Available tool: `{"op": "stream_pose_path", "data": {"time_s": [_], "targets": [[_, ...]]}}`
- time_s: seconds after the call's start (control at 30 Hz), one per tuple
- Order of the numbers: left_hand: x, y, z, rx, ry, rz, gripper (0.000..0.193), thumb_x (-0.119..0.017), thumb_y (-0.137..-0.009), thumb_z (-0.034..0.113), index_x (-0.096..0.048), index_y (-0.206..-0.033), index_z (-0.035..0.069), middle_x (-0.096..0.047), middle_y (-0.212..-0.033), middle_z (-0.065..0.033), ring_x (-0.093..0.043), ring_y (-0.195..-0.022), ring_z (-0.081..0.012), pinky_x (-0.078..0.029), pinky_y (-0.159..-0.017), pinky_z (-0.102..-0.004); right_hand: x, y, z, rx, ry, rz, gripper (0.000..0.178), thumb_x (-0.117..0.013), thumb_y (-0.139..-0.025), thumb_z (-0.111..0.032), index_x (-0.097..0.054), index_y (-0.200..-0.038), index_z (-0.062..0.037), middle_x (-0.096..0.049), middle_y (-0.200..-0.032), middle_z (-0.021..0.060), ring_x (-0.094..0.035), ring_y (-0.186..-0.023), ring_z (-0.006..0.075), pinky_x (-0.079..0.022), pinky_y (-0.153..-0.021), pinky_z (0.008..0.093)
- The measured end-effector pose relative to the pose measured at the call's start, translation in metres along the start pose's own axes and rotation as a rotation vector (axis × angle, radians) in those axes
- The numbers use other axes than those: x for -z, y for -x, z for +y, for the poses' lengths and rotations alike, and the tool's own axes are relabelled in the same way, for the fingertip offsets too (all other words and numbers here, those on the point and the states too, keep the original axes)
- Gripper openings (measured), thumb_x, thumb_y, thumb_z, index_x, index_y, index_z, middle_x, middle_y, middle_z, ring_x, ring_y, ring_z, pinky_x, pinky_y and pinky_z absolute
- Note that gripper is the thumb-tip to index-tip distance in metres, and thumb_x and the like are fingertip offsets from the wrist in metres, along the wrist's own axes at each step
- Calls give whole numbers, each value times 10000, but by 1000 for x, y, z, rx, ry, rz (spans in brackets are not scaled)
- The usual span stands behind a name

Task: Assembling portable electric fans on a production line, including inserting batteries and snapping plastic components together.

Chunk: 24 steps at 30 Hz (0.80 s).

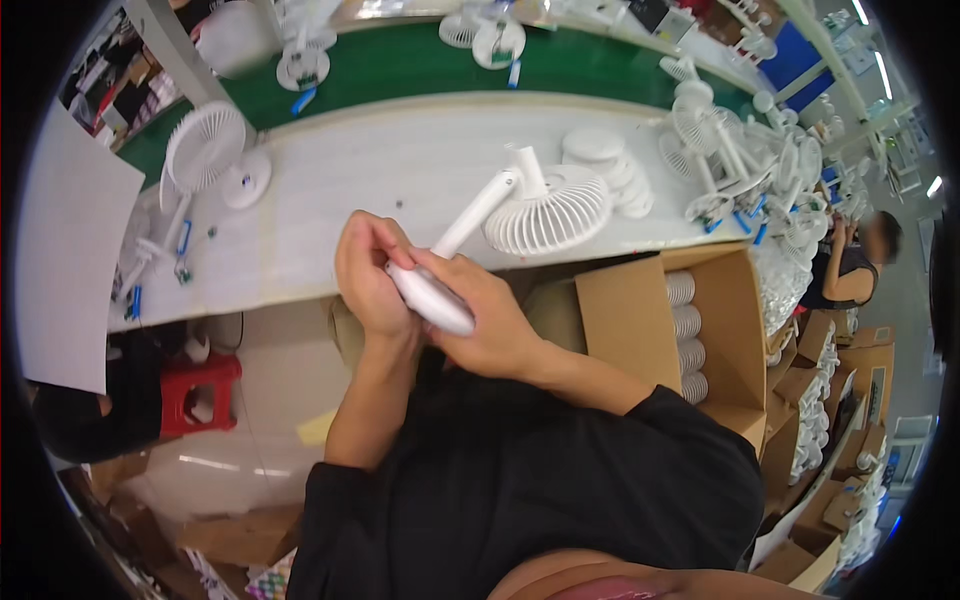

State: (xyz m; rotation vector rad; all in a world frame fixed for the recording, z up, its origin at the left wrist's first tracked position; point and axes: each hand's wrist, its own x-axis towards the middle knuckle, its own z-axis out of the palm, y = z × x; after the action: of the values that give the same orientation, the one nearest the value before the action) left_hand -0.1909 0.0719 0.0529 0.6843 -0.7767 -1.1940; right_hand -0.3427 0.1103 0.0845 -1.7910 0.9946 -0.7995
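Note:
A white desk fan (548,212) is held tilted in front of my body, at the near edge of the white table. Its oval base (434,298) lies between my two hands. My left hand (375,272) is closed on the base's left side, fingers curled over its upper edge. From the right, my right hand (490,318) wraps round the base, its thumb near the foot of the stem. The stem (474,214) slants up and right to the fan's round ribbed cage, which is over the table. The base's underside is partly hidden by my fingers.
Round white discs (592,146) are stacked behind the fan. More fans (205,148) stand at left and pile up at right, some with blue parts. A green belt (390,70) runs behind the table (330,170). An open cardboard box (625,310) stands at right, a red stool (200,392) lower left.

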Motion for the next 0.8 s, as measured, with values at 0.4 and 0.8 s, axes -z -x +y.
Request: {"op": "stream_pose_path", "data": {"time_s": [0.4, 0.8], "targets": [[93, -75, -78, -544, -1654, -41, 304, -595, -848, 163, -595, -1101, -6, -541, -1219, -213, -495, -1075, -371, -418, -940, -419, 253, -178, 169, -63, 787, 489, 451, -708, -731, -30, -648, -1175, -82, -709, -1046, 163, -667, -936, 354, -522, -830, 412], [71, -74, -82, -385, -1757, -53, 395, -632, -817, 221, -581, -1150, 14, -492, -1289, -218, -449, -1134, -388, -375, -972, -476, 295, -337, 234, -149, 1205, 440, 323, -610, -771, -57, -680, -1086, -78, -705, -985, 184, -659, -894, 372, -531, -827, 402]]}}
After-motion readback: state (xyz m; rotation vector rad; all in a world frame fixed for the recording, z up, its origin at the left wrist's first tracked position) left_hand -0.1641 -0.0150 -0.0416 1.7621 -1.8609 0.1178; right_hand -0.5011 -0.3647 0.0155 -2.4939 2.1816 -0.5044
